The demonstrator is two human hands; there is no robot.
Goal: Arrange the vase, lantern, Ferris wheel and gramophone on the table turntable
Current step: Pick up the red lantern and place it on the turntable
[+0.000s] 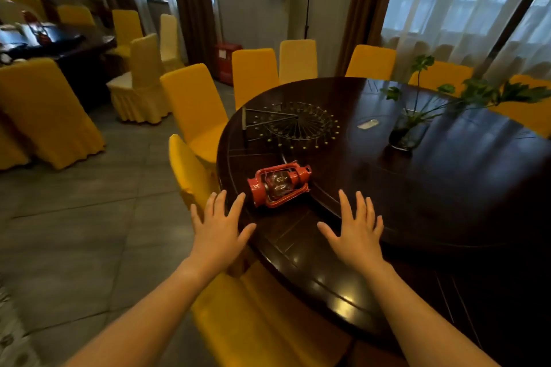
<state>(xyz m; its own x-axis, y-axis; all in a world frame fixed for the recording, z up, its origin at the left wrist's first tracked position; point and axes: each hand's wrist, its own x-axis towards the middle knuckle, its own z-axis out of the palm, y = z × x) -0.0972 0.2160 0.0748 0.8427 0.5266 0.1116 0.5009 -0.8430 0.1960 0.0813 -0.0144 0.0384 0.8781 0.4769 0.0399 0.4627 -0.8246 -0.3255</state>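
Note:
A red lantern (279,183) lies on its side on the outer ring of the round dark table (301,256), close to the edge of the inner turntable (447,188). Beyond it a dark wire Ferris wheel (293,124) lies flat on the table. A glass vase (405,135) with leafy green stems stands upright on the turntable. No gramophone is in view. My left hand (219,226) hovers open over the table's edge, just left of the lantern. My right hand (356,226) is open to the lantern's right, fingers spread, touching nothing.
Yellow-covered chairs (196,107) ring the table, one (190,173) right by my left hand. A small pale item (368,124) lies on the turntable near the vase. Another table (59,48) with chairs stands at the far left. Curtained windows (465,0) are behind.

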